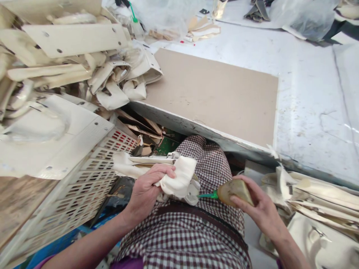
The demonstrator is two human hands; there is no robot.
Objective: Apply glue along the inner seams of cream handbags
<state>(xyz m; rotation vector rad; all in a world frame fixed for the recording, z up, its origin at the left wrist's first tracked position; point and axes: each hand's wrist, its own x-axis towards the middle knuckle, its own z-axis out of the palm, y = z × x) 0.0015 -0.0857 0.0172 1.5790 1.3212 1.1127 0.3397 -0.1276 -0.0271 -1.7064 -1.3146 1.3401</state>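
My left hand [147,186] is closed around a folded cream leather piece [179,178] with a metal clasp, holding it over my lap on a checked apron [193,239]. My right hand [256,203] grips a yellowish squeeze bottle [234,190] lying sideways. Its green nozzle [207,195] points left at the edge of the cream piece, almost touching it.
A brown board [213,93] lies on the white worktable [308,104] ahead. Cream leather parts are heaped at the upper left [70,56] and at the right [314,201]. A white slotted crate [92,186] stands at my left. Plastic bags [303,16] lie at the far edge.
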